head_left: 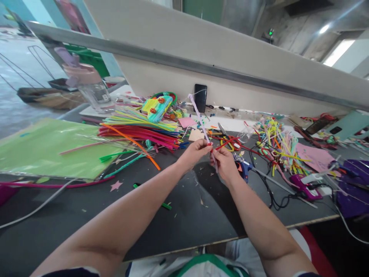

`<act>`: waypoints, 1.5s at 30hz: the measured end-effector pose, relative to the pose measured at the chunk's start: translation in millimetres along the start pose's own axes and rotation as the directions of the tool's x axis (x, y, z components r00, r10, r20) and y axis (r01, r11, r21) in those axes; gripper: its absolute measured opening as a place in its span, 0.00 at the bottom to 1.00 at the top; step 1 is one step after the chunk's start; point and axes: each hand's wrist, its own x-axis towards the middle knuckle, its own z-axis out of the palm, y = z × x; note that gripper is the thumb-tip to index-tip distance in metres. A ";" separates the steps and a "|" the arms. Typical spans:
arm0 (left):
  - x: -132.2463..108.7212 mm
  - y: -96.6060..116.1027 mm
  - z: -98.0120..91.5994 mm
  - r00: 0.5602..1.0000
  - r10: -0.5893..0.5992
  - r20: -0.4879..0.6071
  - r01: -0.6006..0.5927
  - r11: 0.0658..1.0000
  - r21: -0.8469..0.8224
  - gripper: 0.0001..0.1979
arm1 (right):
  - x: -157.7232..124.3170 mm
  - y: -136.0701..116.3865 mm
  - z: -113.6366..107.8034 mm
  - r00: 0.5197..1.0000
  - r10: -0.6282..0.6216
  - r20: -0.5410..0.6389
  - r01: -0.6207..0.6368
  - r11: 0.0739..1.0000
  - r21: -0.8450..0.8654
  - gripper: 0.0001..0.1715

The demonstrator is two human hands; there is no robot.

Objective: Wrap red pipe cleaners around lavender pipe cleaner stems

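Note:
Over the middle of the dark table, my left hand [198,151] and my right hand [225,163] meet with fingertips nearly touching. Between them stands a pale lilac pipe cleaner [198,114], tilted up and to the left. My left hand pinches it where a red pipe cleaner [229,143] crosses. That red one runs out to the right past my right hand, which is closed around the lower part of the lilac stem. Fingers cover the exact joint between the two. Just right of my right hand lies a blue glue gun [245,169].
Bundled pipe cleaners [141,132] lie at left beside a green sheet [54,146]. Scissors [226,140] rest behind my hands. A phone [200,98] leans on the divider; a water bottle [92,90] stands back left. Cords and a purple power strip [307,187] lie right.

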 end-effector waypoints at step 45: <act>2.5 2.5 -7.2 0.998 0.001 0.067 0.002 0.999 -0.035 0.11 | -4.9 -7.2 4.3 0.982 0.123 0.141 -0.159 0.944 0.288 0.06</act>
